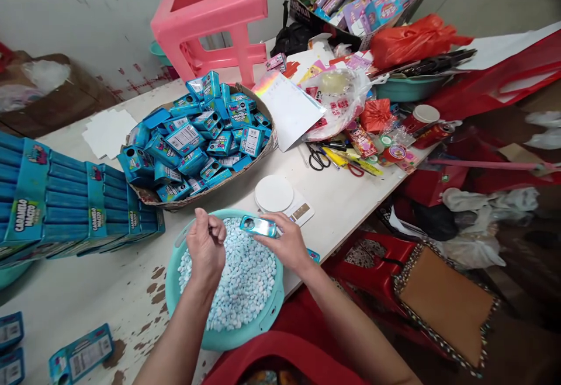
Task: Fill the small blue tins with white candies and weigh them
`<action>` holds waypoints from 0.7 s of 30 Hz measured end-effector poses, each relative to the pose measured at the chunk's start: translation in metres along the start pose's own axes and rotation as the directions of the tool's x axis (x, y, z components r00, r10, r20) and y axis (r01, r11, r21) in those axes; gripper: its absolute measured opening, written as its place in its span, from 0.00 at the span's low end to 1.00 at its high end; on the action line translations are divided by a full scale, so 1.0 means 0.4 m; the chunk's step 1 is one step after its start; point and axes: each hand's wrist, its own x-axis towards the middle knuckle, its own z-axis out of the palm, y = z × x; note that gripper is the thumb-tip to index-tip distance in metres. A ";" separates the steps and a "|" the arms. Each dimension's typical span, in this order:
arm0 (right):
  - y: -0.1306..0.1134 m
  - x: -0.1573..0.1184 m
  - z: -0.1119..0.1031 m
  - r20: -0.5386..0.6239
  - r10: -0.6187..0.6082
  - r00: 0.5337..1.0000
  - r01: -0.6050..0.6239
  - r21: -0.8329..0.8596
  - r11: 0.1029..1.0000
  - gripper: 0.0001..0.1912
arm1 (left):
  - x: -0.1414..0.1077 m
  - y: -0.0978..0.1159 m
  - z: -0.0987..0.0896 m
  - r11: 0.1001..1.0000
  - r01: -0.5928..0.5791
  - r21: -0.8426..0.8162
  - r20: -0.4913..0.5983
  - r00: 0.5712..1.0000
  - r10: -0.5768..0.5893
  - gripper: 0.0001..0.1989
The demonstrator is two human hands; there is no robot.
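My right hand (pixel 287 242) grips a small blue box (pixel 258 226) with a dark round hole near one end, held over the basin's far right part. Over the left part of the basin is my left hand (pixel 205 248), its fingers curled closed; what they hold, if anything, is hidden. Below both hands sits a turquoise basin (pixel 274 309) full of pale blue and white candies (pixel 245 285). Just beyond it stands a white scale (pixel 274 193) with a round plate. Part of another blue packet (pixel 314 255) shows behind my right wrist.
A carton (pixel 205 199) heaped with blue boxes stands behind the basin, stacked blue display packs (pixel 65 198) at the left. A pink stool (pixel 210 14) rests at the back. Scissors (pixel 318 158), pens and bags lie to the right. A red chair (pixel 372 256) stands beside the table.
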 end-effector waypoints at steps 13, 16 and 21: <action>0.248 0.161 -0.067 -0.198 0.075 0.977 -0.074 0.014 0.997 0.22 | 0.001 -0.172 -0.116 0.701 -0.135 0.700 0.316 0.939 -0.135 0.18; 0.238 0.140 -0.101 -0.236 0.090 0.968 -0.085 0.033 0.996 0.29 | 0.006 -0.173 -0.111 0.745 -0.096 0.660 0.290 0.947 -0.135 0.18; 0.260 0.044 -0.206 -0.415 0.259 0.872 -0.220 0.140 0.965 0.24 | 0.012 -0.174 -0.116 0.784 -0.036 0.620 0.240 0.960 -0.145 0.19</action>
